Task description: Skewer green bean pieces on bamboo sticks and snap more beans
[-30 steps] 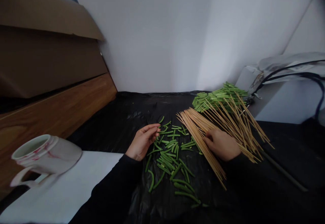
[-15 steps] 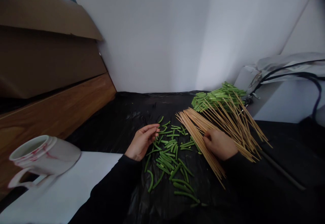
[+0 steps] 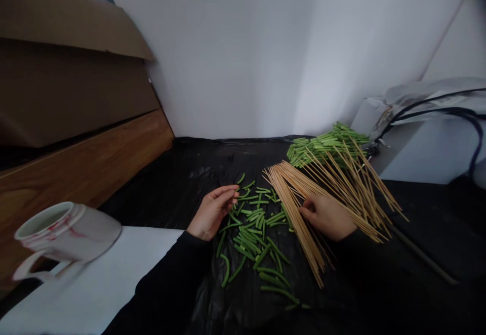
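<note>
Far left, a white mug with red marks [image 3: 68, 233] lay tilted on a white sheet of paper [image 3: 94, 284], its handle toward the lower left; a wooden ledge [image 3: 83, 158] and brown cardboard boxes [image 3: 64, 77] ran along behind it. Black plastic sheeting [image 3: 159, 193] covered the work surface.

The left hand [image 3: 211, 212], in a black sleeve, hung at the edge of the loose cut green beans [image 3: 250, 239], fingers lightly curled, its grip relaxed and nothing visible in it. The beans lay scattered just below and right of that hand.

The right hand [image 3: 325, 217] lay on the bamboo skewers [image 3: 341, 188], fingers curled over the shafts. Whether it was pinching any could not be told: the fingers hid the contact. The skewers fanned out loosely, their far ends crossing a heap of green beans [image 3: 322, 145] at the back.

Far right, a dark rod [image 3: 421, 254] lay on the black surface, with black cables [image 3: 440, 107] above it on a pale plastic cover [image 3: 425, 94].

Risks, as judged: the skewers were loose, so pressure from the right hand could spread the fan or roll shafts into the beans — the slick plastic offered little friction. Their sharp-looking ends could also catch the sheeting or skin.
</note>
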`<state>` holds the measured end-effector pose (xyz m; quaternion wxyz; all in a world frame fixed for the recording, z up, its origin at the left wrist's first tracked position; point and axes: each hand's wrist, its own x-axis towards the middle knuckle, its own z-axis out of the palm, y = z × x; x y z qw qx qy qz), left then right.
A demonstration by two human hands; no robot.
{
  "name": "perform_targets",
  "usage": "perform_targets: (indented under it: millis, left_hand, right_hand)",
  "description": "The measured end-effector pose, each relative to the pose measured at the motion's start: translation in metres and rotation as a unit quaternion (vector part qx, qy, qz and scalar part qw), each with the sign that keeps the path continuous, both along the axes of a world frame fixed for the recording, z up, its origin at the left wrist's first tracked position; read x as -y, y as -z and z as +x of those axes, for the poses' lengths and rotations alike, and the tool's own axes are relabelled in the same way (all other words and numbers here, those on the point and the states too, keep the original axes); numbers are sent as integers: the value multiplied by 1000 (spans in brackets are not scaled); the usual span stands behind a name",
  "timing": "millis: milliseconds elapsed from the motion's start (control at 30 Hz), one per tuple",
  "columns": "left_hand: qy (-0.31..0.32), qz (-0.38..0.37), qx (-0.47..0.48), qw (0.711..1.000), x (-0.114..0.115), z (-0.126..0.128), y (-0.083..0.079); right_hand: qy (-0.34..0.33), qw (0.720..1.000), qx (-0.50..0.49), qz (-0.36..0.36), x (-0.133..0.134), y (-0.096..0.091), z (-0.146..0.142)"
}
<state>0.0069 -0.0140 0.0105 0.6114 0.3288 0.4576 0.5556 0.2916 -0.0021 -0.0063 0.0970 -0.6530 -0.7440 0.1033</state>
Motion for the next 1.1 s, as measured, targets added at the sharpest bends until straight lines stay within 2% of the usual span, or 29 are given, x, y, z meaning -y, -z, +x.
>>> perform_targets:
  millis: [100,300,500,800,1100]
  left_hand:
    - [0,-1,-1,1000,0,0,0]
    - [3,-4,-5,1000,0,-1,0]
    - [4,1,-4,1000,0,0,0]
    - [8,2,-7,1000,-1,-1,2]
    - [6,0,-10,1000,-1,-2,2]
  right_hand:
    - [-6,1000,-4,-6,1,0,-2]
    - [56,991,110,46,8,0,-12]
    - [54,984,162,43,11,-4,-14]
    - [67,982,169,49,11,-4,-12]
    - [46,985,155,52,10,-4,-10]
